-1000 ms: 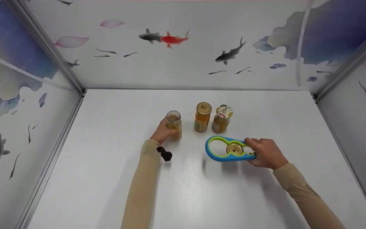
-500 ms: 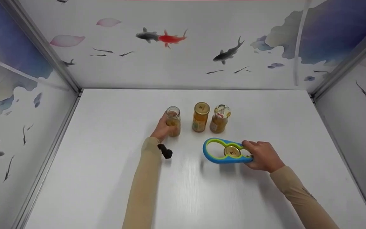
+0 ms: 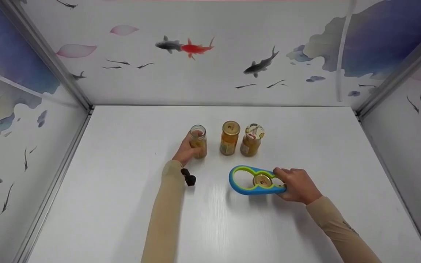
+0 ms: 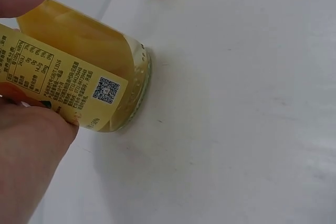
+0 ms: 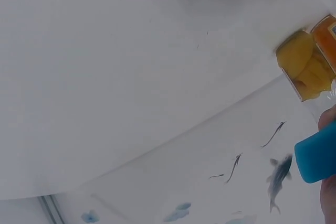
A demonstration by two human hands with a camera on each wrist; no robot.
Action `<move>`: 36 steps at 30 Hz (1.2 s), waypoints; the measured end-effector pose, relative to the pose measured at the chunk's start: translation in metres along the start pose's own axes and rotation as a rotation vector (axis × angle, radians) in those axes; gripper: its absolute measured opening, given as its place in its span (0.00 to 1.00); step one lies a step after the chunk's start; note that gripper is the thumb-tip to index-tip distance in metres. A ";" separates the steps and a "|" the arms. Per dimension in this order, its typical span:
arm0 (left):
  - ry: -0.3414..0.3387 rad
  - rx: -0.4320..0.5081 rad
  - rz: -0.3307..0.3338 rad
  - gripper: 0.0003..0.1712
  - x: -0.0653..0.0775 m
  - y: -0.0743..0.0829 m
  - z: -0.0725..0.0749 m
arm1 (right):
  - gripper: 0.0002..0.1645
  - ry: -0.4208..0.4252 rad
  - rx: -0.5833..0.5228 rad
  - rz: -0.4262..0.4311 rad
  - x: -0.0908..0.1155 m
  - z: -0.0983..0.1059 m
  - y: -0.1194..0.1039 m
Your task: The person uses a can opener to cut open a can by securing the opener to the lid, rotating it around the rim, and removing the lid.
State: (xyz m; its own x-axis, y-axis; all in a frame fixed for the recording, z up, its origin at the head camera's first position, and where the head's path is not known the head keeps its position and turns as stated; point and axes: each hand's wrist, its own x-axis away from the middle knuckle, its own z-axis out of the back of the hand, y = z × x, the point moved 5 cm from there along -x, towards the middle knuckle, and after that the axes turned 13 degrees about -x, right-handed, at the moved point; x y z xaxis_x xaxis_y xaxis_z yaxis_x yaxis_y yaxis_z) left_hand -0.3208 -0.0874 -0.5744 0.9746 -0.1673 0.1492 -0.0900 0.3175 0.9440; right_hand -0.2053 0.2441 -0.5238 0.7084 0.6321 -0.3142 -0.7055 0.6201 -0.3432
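Gripping an open jar [image 3: 200, 147] in the left hand [image 3: 184, 151], the person clasps a blue-green opener [image 3: 250, 191] in the right hand [image 3: 298, 185], head view; gold lid [image 3: 262, 180] sits in its middle ring. Step looks like lid off; next move probably calls for freeing it. Gold-capped jar [image 3: 229, 140] and patterned-lid jar [image 3: 251, 142] stand right of the left grip. Left wrist: yellow pieces behind the held jar's label [image 4: 68, 72]. Right wrist: beyond the opener grip, yellow chunks [image 5: 304, 64] in one jar, orange contents in another.
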 end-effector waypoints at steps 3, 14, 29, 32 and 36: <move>0.007 -0.036 0.018 0.42 0.000 -0.003 0.002 | 0.28 -0.001 0.001 -0.001 0.001 -0.002 -0.001; 0.040 -0.162 -0.001 0.55 0.015 -0.018 0.015 | 0.29 0.012 -0.020 -0.021 0.007 -0.005 -0.001; 0.209 -0.008 0.000 0.26 0.062 -0.030 0.045 | 0.30 0.049 -0.033 -0.055 0.002 0.000 0.005; 0.202 0.029 -0.013 0.24 0.070 -0.030 0.043 | 0.31 0.048 -0.035 -0.055 -0.001 0.002 0.006; 0.152 0.048 -0.048 0.23 0.079 -0.025 0.034 | 0.31 0.067 -0.010 -0.032 -0.005 0.007 0.005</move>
State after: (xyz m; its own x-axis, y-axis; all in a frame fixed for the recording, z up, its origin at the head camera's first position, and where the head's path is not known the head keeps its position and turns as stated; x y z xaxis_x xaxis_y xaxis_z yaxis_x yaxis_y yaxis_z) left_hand -0.2485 -0.1401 -0.5766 0.9975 -0.0371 0.0607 -0.0487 0.2670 0.9625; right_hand -0.2124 0.2470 -0.5175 0.7309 0.5788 -0.3616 -0.6822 0.6346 -0.3631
